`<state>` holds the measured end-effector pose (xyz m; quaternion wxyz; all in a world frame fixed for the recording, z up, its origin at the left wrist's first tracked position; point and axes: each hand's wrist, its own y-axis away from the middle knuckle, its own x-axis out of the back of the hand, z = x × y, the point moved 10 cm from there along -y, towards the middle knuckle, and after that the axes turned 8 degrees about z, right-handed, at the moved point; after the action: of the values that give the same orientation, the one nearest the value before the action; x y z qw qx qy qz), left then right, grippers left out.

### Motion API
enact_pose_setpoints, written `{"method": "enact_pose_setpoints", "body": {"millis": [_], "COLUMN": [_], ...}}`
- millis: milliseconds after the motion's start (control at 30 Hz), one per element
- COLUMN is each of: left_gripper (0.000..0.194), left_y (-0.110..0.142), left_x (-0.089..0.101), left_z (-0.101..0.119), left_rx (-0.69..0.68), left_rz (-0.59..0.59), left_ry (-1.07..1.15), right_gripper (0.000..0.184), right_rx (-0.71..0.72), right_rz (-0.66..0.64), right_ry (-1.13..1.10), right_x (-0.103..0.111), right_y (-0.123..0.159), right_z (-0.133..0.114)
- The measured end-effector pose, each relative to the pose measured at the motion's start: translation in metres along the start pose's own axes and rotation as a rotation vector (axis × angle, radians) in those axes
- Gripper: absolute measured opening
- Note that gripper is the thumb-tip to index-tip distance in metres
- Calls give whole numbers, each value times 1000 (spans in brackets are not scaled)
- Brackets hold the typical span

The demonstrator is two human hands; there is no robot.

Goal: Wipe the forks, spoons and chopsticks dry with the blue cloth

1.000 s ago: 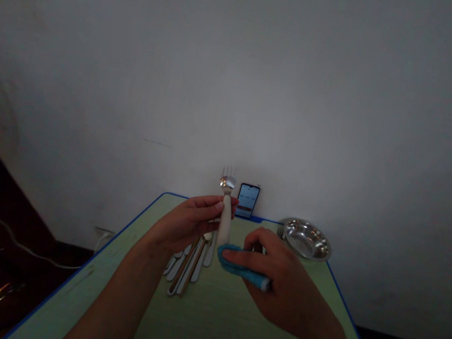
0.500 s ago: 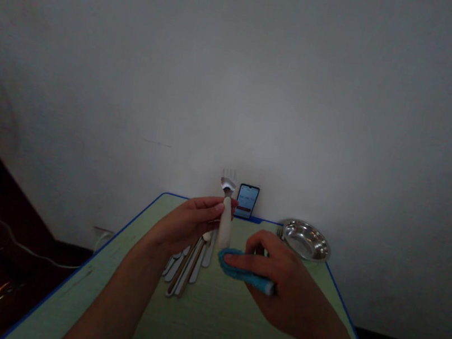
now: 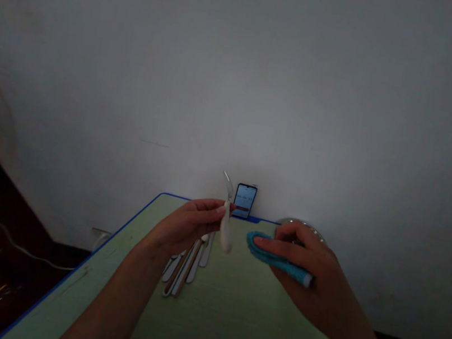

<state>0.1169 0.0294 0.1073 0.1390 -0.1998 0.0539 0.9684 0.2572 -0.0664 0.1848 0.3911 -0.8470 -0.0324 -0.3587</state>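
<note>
Our left hand (image 3: 185,228) is closed around a cream-handled metal fork (image 3: 225,232), gripping the handle upright with the thin head turned edge-on above the far edge of the table. Our right hand (image 3: 306,272) pinches a folded blue terry cloth (image 3: 276,259) between thumb and fingers, just beside the fork but not touching it. Below the left hand, a row of pale and wood-toned cutlery (image 3: 188,266) lies on a pale green table with a blue edge (image 3: 228,323). A black smartphone (image 3: 244,200) stands against the white wall, and a steel bowl (image 3: 300,222) sits mostly hidden behind the right hand.
</note>
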Motion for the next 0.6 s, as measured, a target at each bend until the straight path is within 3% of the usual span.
{"method": "enact_pose_setpoints", "body": {"millis": [333, 600], "left_gripper": [12, 16], "left_y": [-2, -5], "left_x": [9, 20], "left_z": [-6, -13], "left_rx": [11, 29], "left_rz": [-30, 24], "left_ry": [-33, -57], "right_gripper": [31, 28], "right_rx": [-44, -101], "right_rz": [206, 320], "right_ry": [50, 28], "right_x": [28, 37], "right_y": [-1, -1], "right_z": [3, 6]}}
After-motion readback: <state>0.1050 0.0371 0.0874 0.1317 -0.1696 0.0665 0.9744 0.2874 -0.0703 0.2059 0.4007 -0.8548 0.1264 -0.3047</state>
